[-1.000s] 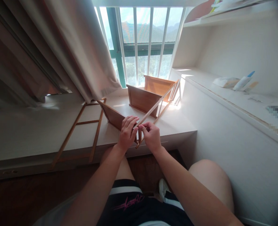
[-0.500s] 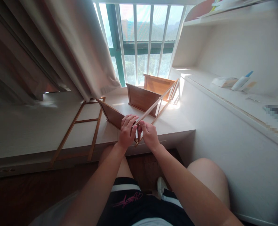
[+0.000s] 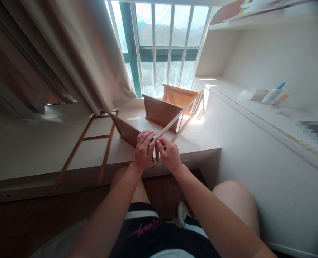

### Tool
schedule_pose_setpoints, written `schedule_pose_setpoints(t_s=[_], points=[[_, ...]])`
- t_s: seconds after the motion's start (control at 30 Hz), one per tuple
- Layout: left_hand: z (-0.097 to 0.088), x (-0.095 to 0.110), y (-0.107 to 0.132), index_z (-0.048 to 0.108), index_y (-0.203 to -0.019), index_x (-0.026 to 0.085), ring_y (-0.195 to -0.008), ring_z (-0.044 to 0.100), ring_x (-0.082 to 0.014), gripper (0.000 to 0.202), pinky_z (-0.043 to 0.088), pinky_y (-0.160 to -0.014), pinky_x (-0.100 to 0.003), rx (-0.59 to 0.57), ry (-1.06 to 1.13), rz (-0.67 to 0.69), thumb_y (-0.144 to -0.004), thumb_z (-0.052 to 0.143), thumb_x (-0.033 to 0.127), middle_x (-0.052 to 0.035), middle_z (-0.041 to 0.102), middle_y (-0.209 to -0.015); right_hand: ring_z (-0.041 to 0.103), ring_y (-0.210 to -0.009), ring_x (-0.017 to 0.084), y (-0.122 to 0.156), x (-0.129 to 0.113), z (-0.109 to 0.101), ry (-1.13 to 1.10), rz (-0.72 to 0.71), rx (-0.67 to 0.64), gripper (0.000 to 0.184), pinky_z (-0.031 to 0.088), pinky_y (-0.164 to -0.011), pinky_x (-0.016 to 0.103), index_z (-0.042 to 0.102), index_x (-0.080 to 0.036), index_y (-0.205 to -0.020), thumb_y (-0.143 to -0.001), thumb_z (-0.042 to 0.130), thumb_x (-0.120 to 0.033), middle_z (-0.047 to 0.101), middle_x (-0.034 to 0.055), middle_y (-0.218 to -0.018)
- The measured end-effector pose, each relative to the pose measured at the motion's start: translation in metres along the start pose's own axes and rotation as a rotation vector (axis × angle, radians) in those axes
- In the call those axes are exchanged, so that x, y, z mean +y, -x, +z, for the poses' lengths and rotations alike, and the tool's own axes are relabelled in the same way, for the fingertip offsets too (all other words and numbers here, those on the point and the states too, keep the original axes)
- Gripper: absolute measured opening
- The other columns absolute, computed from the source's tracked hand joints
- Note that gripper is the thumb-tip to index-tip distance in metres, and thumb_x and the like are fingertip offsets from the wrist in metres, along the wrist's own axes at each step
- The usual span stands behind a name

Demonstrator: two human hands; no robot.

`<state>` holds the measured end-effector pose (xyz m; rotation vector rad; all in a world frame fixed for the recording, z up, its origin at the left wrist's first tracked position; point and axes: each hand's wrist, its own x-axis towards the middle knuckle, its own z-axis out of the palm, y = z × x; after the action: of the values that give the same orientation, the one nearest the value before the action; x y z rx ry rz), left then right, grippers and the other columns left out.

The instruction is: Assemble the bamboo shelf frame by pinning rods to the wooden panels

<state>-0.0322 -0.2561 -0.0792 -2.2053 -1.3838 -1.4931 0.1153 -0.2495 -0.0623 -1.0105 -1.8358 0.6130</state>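
Nearest to the camera, we note dark shorts (image 3: 169, 240), a light shoe (image 3: 183, 212) and the dark floor (image 3: 159, 188). Above them, at the front edge of the white surface (image 3: 199, 141), we work with both hands on one corner of a wooden assembly. Our left hand (image 3: 144, 148) has its grip clamped on the right end of the near panel (image 3: 125, 130), fingers laid over the top. Our right hand (image 3: 169, 152) has thumb and fingertips together at the near end of the side frame (image 3: 170, 123); we cannot tell whether a small part sits between them.

The near panel stands on edge on the surface, angled away to the left. The side frame runs from our hands toward the window, along the right ends of the panels; its lower rail projects just past the front edge. To the left, well apart from our hands, a ladder-shaped frame (image 3: 96, 137) lies flat, partly overhanging the edge.

Farther back, the middle panel (image 3: 162, 114) and then the far panel (image 3: 179, 98) stand on edge beside the frame. Behind these, we see the barred window (image 3: 162, 39), with a curtain (image 3: 99, 61) at its left.
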Motion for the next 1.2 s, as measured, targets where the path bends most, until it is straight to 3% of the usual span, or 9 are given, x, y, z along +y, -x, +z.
schedule_pose_setpoints(t_s=[0.13, 0.3, 0.53, 0.83, 0.9, 1.07, 1.2], points=[[0.0, 0.0, 0.0, 0.057, -0.131, 0.017, -0.133, 0.046, -0.0248, 0.038, 0.036, -0.115, -0.049, -0.006, -0.008, -0.003, -0.1, 0.038, 0.028, -0.0118, 0.061, -0.132, 0.054, -0.064, 0.017, -0.001, 0.001, 0.001, -0.005, 0.025, -0.014, 0.037, 0.037, -0.06, 0.026, 0.058, -0.023, -0.077, -0.102, 0.037, -0.043, 0.062, 0.0012, -0.07], [0.003, -0.001, 0.001, 0.057, -0.13, 0.017, -0.133, 0.046, -0.0245, 0.037, 0.036, -0.115, -0.049, 0.017, -0.011, -0.005, -0.1, 0.038, 0.028, -0.0122, 0.061, -0.132, 0.058, -0.067, 0.017, 0.002, 0.004, -0.001, 0.032, 0.028, -0.022, 0.022, 0.039, -0.065, 0.026, 0.059, -0.024, -0.098, -0.099, 0.046, -0.041, 0.067, 0.001, -0.081], [0.006, -0.001, 0.002, 0.057, -0.131, 0.017, -0.134, 0.046, -0.0244, 0.039, 0.036, -0.115, -0.049, 0.035, -0.016, -0.015, -0.101, 0.036, 0.03, -0.0126, 0.06, -0.134, 0.058, -0.071, 0.019, 0.002, -0.002, 0.001, 0.141, -0.048, -0.029, 0.028, 0.037, -0.066, 0.028, 0.059, -0.024, -0.085, -0.101, 0.039, -0.036, 0.068, 0.0033, -0.081], [0.004, -0.001, 0.001, 0.057, -0.131, 0.017, -0.133, 0.046, -0.0242, 0.038, 0.036, -0.115, -0.049, 0.031, -0.022, -0.003, -0.101, 0.037, 0.03, -0.0122, 0.061, -0.132, 0.049, -0.056, 0.016, -0.004, -0.001, 0.015, -0.168, 0.162, 0.008, 0.047, 0.034, -0.056, 0.027, 0.046, -0.023, -0.063, -0.103, 0.031, -0.044, 0.053, -0.0002, -0.058], [0.004, -0.001, 0.001, 0.058, -0.13, 0.017, -0.133, 0.046, -0.0242, 0.038, 0.036, -0.115, -0.049, 0.032, -0.021, -0.004, -0.101, 0.038, 0.03, -0.012, 0.061, -0.132, 0.05, -0.057, 0.016, -0.001, 0.0, 0.012, -0.186, 0.161, -0.005, 0.046, 0.035, -0.057, 0.027, 0.048, -0.023, -0.066, -0.102, 0.033, -0.046, 0.054, -0.0004, -0.059], [0.006, -0.001, 0.002, 0.058, -0.13, 0.017, -0.134, 0.045, -0.0242, 0.037, 0.037, -0.115, -0.049, 0.043, -0.012, -0.004, -0.1, 0.038, 0.029, -0.0121, 0.061, -0.132, 0.058, -0.064, 0.018, 0.007, 0.0, 0.002, -0.045, 0.108, -0.019, 0.021, 0.038, -0.062, 0.026, 0.056, -0.024, -0.097, -0.099, 0.045, -0.042, 0.064, -0.0002, -0.073], [0.007, -0.001, 0.002, 0.058, -0.13, 0.017, -0.134, 0.045, -0.0245, 0.038, 0.036, -0.115, -0.049, 0.044, -0.01, -0.006, -0.1, 0.037, 0.029, -0.0122, 0.061, -0.133, 0.058, -0.068, 0.019, 0.005, -0.003, 0.001, 0.096, 0.009, -0.024, 0.022, 0.036, -0.063, 0.027, 0.058, -0.025, -0.092, -0.1, 0.042, -0.036, 0.066, 0.0013, -0.079]])
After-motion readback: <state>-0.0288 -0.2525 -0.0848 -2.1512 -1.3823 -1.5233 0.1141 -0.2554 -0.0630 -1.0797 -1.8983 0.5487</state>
